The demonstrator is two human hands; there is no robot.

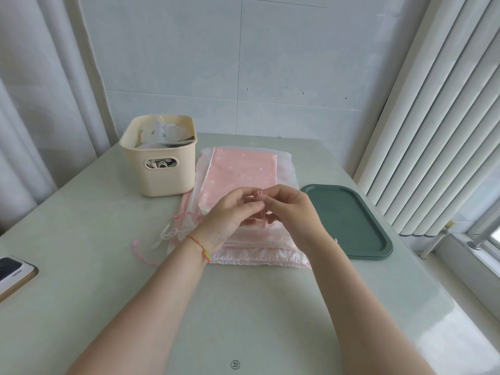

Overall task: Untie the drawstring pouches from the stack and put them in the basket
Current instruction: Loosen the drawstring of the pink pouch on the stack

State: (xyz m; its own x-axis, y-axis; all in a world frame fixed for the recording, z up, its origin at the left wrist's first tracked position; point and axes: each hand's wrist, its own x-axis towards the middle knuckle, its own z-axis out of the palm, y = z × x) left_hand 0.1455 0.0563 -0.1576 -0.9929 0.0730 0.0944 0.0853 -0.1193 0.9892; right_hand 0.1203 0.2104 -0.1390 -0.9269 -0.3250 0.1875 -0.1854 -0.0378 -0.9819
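Note:
A stack of pink and sheer white drawstring pouches (240, 169) lies flat in the middle of the table. Over its near end, my left hand (230, 215) and my right hand (290, 209) meet, and their fingertips pinch a thin pink drawstring (260, 194) that rises from the top pouch. Loose pink and white cords (165, 235) trail off the stack's left side. A cream plastic basket (159, 169) stands to the left of the stack and holds several white pouches.
A dark green tray (349, 220) lies to the right of the stack. A phone (12, 274) sits at the table's left edge. Vertical blinds and a window sill run along the right side; a tiled wall is behind.

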